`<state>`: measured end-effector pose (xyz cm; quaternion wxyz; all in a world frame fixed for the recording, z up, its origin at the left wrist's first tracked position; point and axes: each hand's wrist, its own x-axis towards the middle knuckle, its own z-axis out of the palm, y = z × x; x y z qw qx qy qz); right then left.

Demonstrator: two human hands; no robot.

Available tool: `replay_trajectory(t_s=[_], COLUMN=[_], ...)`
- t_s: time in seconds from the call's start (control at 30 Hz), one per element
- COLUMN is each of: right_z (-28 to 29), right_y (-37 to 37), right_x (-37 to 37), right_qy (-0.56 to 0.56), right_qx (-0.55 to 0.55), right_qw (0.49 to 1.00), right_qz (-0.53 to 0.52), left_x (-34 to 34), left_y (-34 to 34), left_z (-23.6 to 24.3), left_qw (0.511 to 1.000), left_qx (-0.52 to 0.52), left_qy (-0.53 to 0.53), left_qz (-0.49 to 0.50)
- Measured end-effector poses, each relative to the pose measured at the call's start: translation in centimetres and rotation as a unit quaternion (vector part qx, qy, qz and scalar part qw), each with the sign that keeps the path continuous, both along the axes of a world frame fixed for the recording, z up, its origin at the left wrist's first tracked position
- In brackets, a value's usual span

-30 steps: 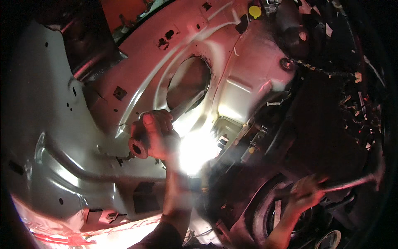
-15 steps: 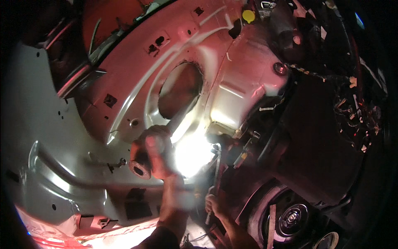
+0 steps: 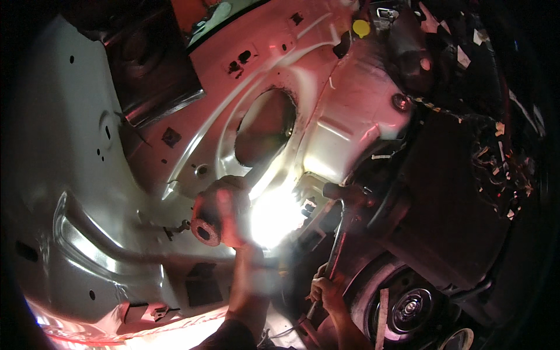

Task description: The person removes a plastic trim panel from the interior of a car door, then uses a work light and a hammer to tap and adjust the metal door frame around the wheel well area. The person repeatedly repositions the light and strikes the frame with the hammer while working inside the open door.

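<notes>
My left hand (image 3: 228, 204) is closed round a thick, rusty-brown metal piece (image 3: 204, 231) with a round hole in its end, close against the bare sheet-metal body panel (image 3: 175, 216). In my right hand (image 3: 326, 293) is the handle of a hammer (image 3: 338, 245), its head up and to the right of the left hand. The hammer head is apart from the panel. Between the two hands a glaring white light (image 3: 277, 219) washes out the metal and part of the left hand's fingers. Above the left hand, the panel has a large oval opening (image 3: 265, 128).
A spare wheel (image 3: 411, 309) lies at the lower right, with a thin flat strip (image 3: 382, 318) in front of it. Dark trim (image 3: 449, 204) and loose wiring (image 3: 501, 169) fill the right side. A dark plate (image 3: 151, 70) stands at the upper left.
The hammer and my right hand have swung to the right, away from the bright light. My left hand stays at the same spot on the panel. The whole view has shifted slightly.
</notes>
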<state>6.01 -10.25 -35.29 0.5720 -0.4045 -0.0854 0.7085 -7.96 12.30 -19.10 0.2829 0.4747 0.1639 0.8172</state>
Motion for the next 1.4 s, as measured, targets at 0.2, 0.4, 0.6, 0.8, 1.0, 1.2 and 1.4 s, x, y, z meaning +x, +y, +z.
replay_trajectory(t_s=[0.2,0.4,0.6,0.8,1.0,1.2,1.4], right_z=[0.2,0.0,0.3,0.1,-1.4,-1.5,-1.8], right_y=[0.2,0.4,0.8,0.4,-0.3,0.7,4.3], right_x=[-0.8,-1.0,-0.6,-0.2,0.2,-0.1,-1.6], right_qy=[-0.038,-0.006,-0.01,-0.006,-0.007,0.021,0.092], right_qx=[0.018,0.025,0.032,0.027,0.0,0.001,0.055], right_qw=[0.999,0.999,0.999,0.999,0.998,0.999,0.994], right_qz=[0.016,0.034,0.027,0.04,0.057,0.033,0.008], left_x=[1.4,3.3,4.5,5.3,4.0,4.0,5.2], left_y=[1.4,2.8,4.0,5.2,7.6,8.4,7.2], left_z=[-0.3,0.0,-0.3,-1.3,-3.2,-5.4,-3.9], left_qw=[0.998,0.992,0.987,0.98,0.976,0.963,0.934], left_qx=[-0.009,-0.021,-0.038,-0.057,0.036,-0.001,-0.079], left_qy=[0.016,0.034,0.039,0.033,0.087,0.098,0.124], left_qz=[0.066,0.116,0.152,0.185,0.195,0.253,0.326])
